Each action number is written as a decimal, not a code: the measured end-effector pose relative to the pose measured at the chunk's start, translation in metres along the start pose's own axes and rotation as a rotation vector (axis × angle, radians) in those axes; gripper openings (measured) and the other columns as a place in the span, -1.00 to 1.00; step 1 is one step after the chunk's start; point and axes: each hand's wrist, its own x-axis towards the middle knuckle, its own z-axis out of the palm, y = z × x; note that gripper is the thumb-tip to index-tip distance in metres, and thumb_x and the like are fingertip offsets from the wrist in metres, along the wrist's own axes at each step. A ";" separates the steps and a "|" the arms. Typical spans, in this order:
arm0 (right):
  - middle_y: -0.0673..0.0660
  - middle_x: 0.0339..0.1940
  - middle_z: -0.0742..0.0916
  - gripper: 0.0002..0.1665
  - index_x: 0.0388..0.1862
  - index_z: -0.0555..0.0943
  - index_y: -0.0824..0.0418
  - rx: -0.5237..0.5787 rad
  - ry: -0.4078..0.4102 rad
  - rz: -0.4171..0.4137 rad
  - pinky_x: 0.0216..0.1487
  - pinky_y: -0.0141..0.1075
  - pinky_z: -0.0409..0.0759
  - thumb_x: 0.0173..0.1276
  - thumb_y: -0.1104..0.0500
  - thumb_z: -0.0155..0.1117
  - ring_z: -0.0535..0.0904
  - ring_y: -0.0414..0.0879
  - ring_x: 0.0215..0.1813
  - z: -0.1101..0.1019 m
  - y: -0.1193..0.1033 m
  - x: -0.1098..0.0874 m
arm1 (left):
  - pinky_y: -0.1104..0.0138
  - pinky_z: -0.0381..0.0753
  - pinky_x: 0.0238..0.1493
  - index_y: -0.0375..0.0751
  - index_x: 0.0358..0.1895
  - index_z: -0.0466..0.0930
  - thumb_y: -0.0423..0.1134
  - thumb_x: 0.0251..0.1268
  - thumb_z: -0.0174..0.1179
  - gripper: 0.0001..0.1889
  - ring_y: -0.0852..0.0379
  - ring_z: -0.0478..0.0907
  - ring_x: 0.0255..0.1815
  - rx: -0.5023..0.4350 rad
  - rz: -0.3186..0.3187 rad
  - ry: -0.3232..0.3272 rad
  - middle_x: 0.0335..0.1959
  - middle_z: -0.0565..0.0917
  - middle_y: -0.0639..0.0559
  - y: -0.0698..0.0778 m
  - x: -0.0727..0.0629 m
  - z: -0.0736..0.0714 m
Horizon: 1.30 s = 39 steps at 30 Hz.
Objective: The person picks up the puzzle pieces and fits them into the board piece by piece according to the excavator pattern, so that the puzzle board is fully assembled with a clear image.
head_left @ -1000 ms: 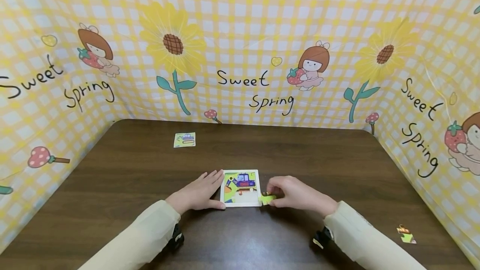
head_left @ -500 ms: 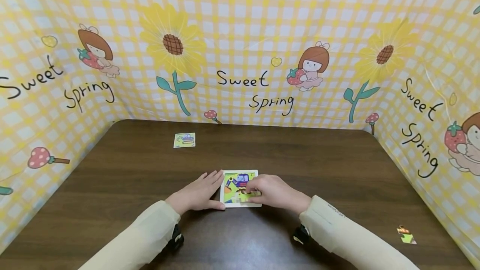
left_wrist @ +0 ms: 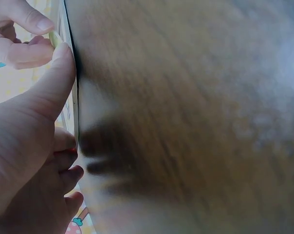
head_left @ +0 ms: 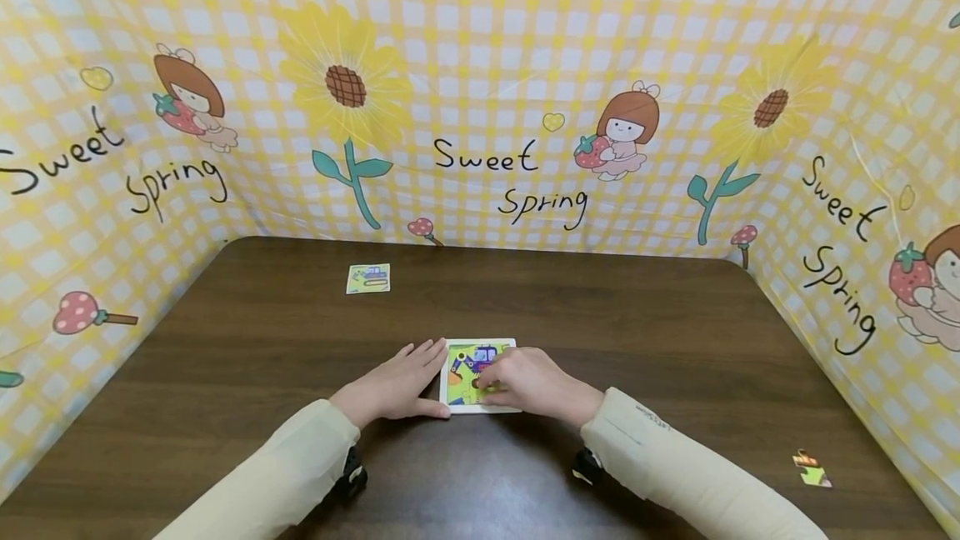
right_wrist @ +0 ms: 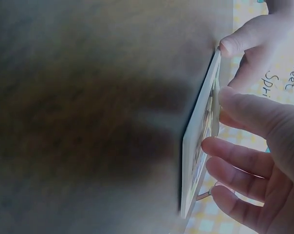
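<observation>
A white-framed puzzle board (head_left: 468, 411) lies at the middle of the table, its picture a purple digger on green. Along its left edge rests my left hand (head_left: 392, 384), fingers straight and thumb at the near corner. My right hand (head_left: 536, 386) is over the board's right part and pinches a puzzle piece (left_wrist: 54, 39) between thumb and fingers. In the right wrist view that piece (right_wrist: 215, 113) is seen edge-on, tilted or raised slightly above the board; whether it is seated I cannot tell. The right hand hides the board's lower right area.
Another puzzle piece (head_left: 812, 469), orange and green, lies on the brown table (head_left: 645, 307) far to the right. A small card with a digger picture (head_left: 368, 279) is at the back left. A yellow checked cloth (head_left: 480, 65) hangs round the table's back and sides.
My right hand has carried the puzzle piece leftward from beside the board's right edge to over its lower right part. My left hand has stayed in place.
</observation>
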 end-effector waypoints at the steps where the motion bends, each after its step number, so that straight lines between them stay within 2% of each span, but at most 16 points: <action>1: -0.13 -0.42 0.69 -0.85 -0.39 0.71 0.04 -0.001 0.001 -0.002 -0.41 -0.45 0.48 0.11 0.01 0.40 0.53 -0.36 -0.38 0.000 0.000 0.000 | 0.02 -0.07 0.32 -0.46 0.37 0.06 0.18 0.19 0.11 -0.10 -0.16 -0.06 0.40 0.001 0.002 0.001 0.41 0.02 -0.26 0.000 0.000 0.000; 18: -0.14 -0.42 0.65 -0.90 -0.39 0.73 0.01 -0.043 -0.014 -0.010 -0.44 -0.48 0.44 0.10 0.05 0.41 0.53 -0.32 -0.35 0.001 -0.002 0.000 | 0.01 -0.06 0.32 -0.47 0.37 0.04 0.18 0.19 0.11 -0.09 -0.18 -0.06 0.40 0.006 0.017 -0.002 0.41 0.02 -0.28 -0.001 0.000 0.000; 23: -0.12 -0.38 0.66 -0.87 -0.35 0.73 0.02 -0.005 -0.014 -0.010 -0.39 -0.48 0.47 0.12 0.05 0.40 0.53 -0.31 -0.33 -0.001 -0.001 -0.002 | 0.02 -0.07 0.32 -0.46 0.37 0.04 0.19 0.18 0.11 -0.09 -0.16 -0.07 0.41 0.002 0.007 -0.005 0.41 0.01 -0.27 -0.002 0.000 0.001; 26: -0.10 -0.35 0.66 -0.83 -0.29 0.74 0.04 0.057 -0.027 0.031 -0.37 -0.47 0.48 0.13 0.05 0.39 0.51 -0.30 -0.33 -0.004 0.003 -0.008 | 0.03 -0.07 0.33 -0.44 0.38 0.04 0.20 0.17 0.11 -0.08 -0.14 -0.07 0.41 0.003 -0.007 -0.006 0.42 0.02 -0.25 -0.002 0.002 0.002; 32: -0.07 -0.35 0.63 -0.79 -0.24 0.71 0.09 0.138 -0.006 0.164 -0.35 -0.39 0.49 0.16 0.06 0.37 0.50 -0.23 -0.35 -0.013 0.021 -0.034 | 0.04 -0.08 0.33 -0.42 0.38 0.04 0.21 0.17 0.10 -0.08 -0.13 -0.09 0.41 0.000 -0.014 -0.007 0.42 0.01 -0.23 -0.001 0.003 0.003; 37: -0.06 -0.31 0.64 -0.73 -0.20 0.69 0.13 0.184 0.020 0.272 -0.25 -0.27 0.52 0.14 0.05 0.38 0.54 -0.19 -0.27 -0.024 0.041 -0.070 | 0.04 -0.09 0.33 -0.42 0.39 0.03 0.21 0.18 0.10 -0.09 -0.13 -0.09 0.42 0.001 -0.010 -0.009 0.42 0.00 -0.23 0.000 0.001 0.001; 39: -0.04 -0.27 0.66 -0.71 -0.18 0.68 0.14 0.204 0.036 0.312 -0.16 -0.20 0.52 0.14 0.04 0.38 0.56 -0.12 -0.18 -0.027 0.050 -0.088 | 0.04 -0.09 0.33 -0.41 0.39 0.03 0.22 0.18 0.09 -0.08 -0.12 -0.09 0.42 0.007 -0.011 -0.009 0.43 0.00 -0.22 -0.001 0.001 0.002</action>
